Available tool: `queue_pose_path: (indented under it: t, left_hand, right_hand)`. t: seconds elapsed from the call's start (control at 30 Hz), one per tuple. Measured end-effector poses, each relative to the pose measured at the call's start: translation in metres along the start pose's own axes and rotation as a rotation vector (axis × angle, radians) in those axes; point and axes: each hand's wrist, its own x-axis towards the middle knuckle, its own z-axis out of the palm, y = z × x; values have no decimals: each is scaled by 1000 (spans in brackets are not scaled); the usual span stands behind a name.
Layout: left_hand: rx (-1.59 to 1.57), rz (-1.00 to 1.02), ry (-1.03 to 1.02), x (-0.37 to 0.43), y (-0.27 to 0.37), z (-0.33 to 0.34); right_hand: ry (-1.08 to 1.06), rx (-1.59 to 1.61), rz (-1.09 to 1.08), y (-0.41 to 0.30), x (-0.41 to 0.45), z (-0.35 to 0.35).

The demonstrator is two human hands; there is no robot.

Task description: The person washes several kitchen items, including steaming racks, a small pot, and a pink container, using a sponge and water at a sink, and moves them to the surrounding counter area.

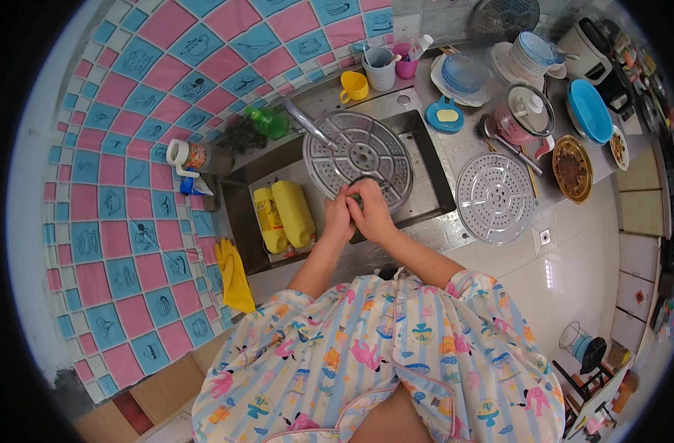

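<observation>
A perforated metal steamer plate (359, 133) rests over the sink (243, 243), under the curved faucet (309, 123). At its near edge my left hand (338, 215) and my right hand (373, 207) meet, fingers curled together around a dark scouring pad (360, 185), which is mostly hidden between them. Whether the fingers also grip the plate's rim cannot be told. Two yellow bottles (294, 213) lie in the left part of the sink. On the counter to the right is a second perforated steamer plate (496, 197).
Yellow rubber gloves (234, 277) hang at the sink's left edge. Behind the sink stand a yellow cup (353, 87) and a green bottle (269, 123). A blue soap dish (445, 115), a pink pot (517, 116) with a glass lid, stacked bowls (528, 55) and a brown dish (572, 169) crowd the right counter.
</observation>
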Motion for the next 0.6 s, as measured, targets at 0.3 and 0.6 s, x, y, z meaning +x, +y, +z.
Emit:
queue_pose_path:
  t: [0.3, 0.6]
  left_hand:
    - [-83, 29, -82, -35, 6, -18]
    - [51, 15, -156, -48, 34, -35]
  right_hand:
    - [37, -194, -11, 58, -25, -32]
    - [8, -433, 235, 122, -1, -41]
